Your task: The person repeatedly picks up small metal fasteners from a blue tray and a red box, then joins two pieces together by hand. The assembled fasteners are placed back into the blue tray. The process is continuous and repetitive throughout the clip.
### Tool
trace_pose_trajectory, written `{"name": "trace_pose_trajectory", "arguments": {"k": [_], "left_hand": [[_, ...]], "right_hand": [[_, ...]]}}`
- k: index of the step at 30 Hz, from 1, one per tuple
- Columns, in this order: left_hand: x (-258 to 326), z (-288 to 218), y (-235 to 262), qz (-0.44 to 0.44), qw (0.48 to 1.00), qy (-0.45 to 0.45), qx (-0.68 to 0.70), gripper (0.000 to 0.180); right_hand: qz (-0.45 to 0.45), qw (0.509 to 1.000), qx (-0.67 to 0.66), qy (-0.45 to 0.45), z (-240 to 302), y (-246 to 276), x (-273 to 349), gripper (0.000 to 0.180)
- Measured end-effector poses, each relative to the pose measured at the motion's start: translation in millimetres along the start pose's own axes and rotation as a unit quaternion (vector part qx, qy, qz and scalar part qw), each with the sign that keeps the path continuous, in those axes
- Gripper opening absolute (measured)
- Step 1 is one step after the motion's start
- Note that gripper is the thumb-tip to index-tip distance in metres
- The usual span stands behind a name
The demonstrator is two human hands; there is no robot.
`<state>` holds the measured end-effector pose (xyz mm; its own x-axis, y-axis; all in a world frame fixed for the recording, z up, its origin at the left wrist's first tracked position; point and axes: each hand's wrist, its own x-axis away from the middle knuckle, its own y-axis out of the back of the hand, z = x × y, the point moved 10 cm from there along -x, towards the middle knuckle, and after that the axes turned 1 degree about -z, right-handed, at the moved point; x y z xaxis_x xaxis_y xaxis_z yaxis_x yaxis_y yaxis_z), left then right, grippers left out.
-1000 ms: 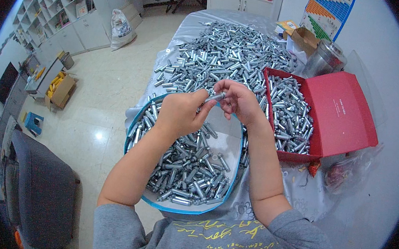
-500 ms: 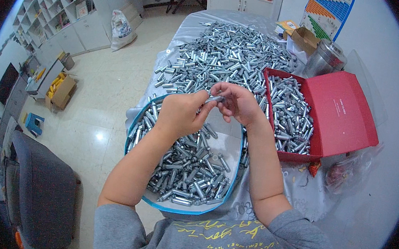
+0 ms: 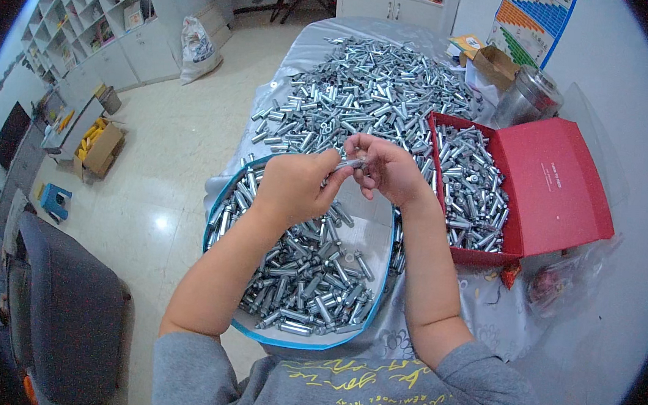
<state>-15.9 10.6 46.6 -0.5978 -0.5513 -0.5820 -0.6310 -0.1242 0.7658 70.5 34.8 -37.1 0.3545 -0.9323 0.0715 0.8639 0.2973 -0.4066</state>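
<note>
My left hand (image 3: 295, 185) is closed round a silver metal expansion bolt (image 3: 352, 164), with one end sticking out past the thumb. The fingertips of my right hand (image 3: 391, 171) pinch at that end; the exact spot they touch is partly hidden. Both hands are above the far side of a white, blue-rimmed bin (image 3: 297, 344), which holds many similar bolts (image 3: 317, 286). Beyond them, a wide heap of shiny metal pieces (image 3: 378, 92) covers much of the table. To the right stands an open red box (image 3: 514, 217) filled with more bolts (image 3: 471, 187).
A metal canister (image 3: 530, 97) and a small cardboard box (image 3: 494, 66) stand at the table's back right by the wall. A clear plastic bag (image 3: 561, 286) lies right of the red box. On the left is a dark chair (image 3: 72, 312), with a blue stool (image 3: 56, 200) beyond.
The bolt between my hands has tilted or shifted very slightly, and my fingers have moved a little with it. Everything else looks the same.
</note>
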Motion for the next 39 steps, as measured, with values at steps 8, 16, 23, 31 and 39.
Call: {"name": "trace_pose_trajectory", "arguments": {"k": [8, 16, 23, 31, 39], "left_hand": [[-2.4, -6.0, 2.0, -0.014, 0.999, -0.016, 0.024, 0.020], [-2.4, 0.8, 8.1, -0.026, 0.999, -0.003, 0.018, 0.020], [-1.6, 3.5, 6.5, -0.013, 1.000, 0.006, 0.016, 0.019], [-1.6, 3.6, 9.0, -0.033, 0.999, 0.003, 0.015, 0.018], [-1.7, 6.3, 8.6, -0.038, 0.999, 0.006, 0.018, 0.021]], "right_hand": [[-0.117, 0.992, -0.014, 0.052, 6.7, 14.7, -1.4, 0.020], [-0.022, 0.999, -0.031, 0.001, 5.2, 2.3, 3.2, 0.022], [-0.006, 0.999, 0.042, 0.027, 7.2, -5.8, 2.8, 0.022], [-0.021, 0.999, -0.025, 0.031, 7.0, -2.5, 0.4, 0.020], [-0.061, 0.997, -0.007, -0.044, -6.2, -3.9, 1.4, 0.041]]}}
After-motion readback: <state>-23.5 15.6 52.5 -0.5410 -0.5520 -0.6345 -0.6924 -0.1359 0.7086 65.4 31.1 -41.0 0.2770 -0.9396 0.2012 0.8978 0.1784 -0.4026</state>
